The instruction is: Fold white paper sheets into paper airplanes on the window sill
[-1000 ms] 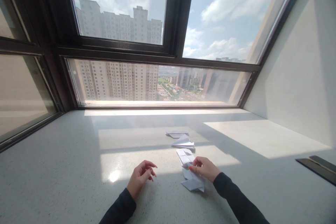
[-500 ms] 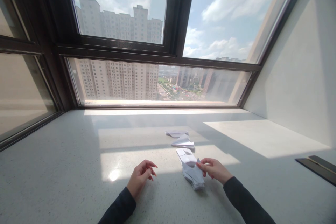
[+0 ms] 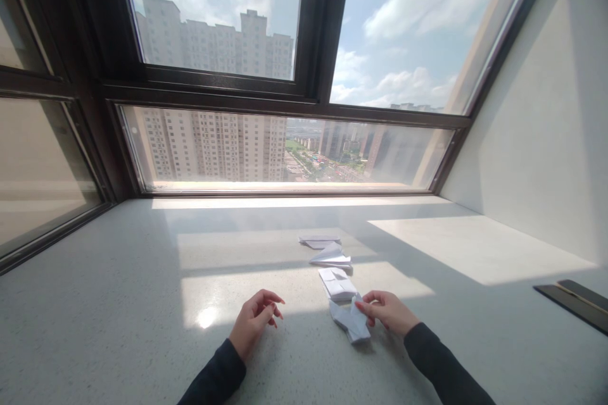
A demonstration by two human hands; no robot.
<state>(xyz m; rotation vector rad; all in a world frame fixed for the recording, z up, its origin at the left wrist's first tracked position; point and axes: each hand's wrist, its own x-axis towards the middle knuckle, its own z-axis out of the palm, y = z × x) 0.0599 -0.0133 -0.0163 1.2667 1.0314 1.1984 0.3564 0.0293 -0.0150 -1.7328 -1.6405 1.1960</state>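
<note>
My right hand [image 3: 387, 312] pinches the upright flap of a folded white paper piece [image 3: 350, 323] between thumb and fingers. This piece rests on the pale speckled surface, nearest to me in a row of paper folds. Just behind it lies a squarish folded paper [image 3: 338, 283] with creased flaps on top. Beyond that is a paper airplane [image 3: 331, 256], and farthest off a flat, narrow folded paper [image 3: 320, 242]. My left hand [image 3: 259, 319] hovers or rests at the left of the row, fingers loosely bent and apart, holding nothing.
A pale stone sill [image 3: 142, 304] stretches to a dark-framed window [image 3: 285, 193]. At the right edge lies a flat dark object [image 3: 577, 305] with a light strip. A white wall [image 3: 532, 158] bounds the right side; tall buildings show outside.
My right hand has dipped slightly with the pinched flap. More of the squarish folded paper behind now shows. My left hand has stayed where it was.
</note>
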